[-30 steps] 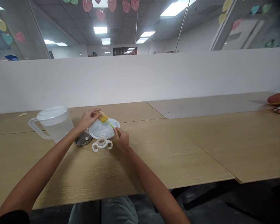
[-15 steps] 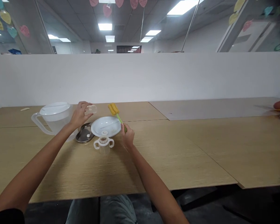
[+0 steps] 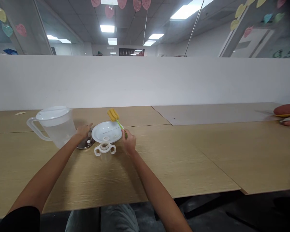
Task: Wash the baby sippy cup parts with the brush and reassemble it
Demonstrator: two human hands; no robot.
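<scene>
My right hand (image 3: 129, 141) is closed round the green handle of a sponge bottle brush (image 3: 113, 115), its yellow head tilted up over a white bowl (image 3: 99, 132). My left hand (image 3: 83, 131) is low over a round metal tray (image 3: 82, 145), between the bowl and a pitcher. Most of its fingers are hidden, and no clear cup-shaped piece shows in it. A small white part (image 3: 88, 141) lies on the tray. In front of the bowl stands a clear baby bottle (image 3: 105, 156) with a white two-handled collar, its mouth uncovered.
A lidded translucent pitcher (image 3: 60, 127) with liquid in it stands to the left. A flat pale piece (image 3: 20, 113) lies at the far left back. Reddish items (image 3: 287, 110) sit at the far right edge. A white wall (image 3: 145, 80) rises behind the wooden table (image 3: 174, 154).
My left hand has come down from above with the clear cup-shaped piece to the metal tray; the piece is now out of sight. My right hand still holds the brush. The view shifted slightly.
</scene>
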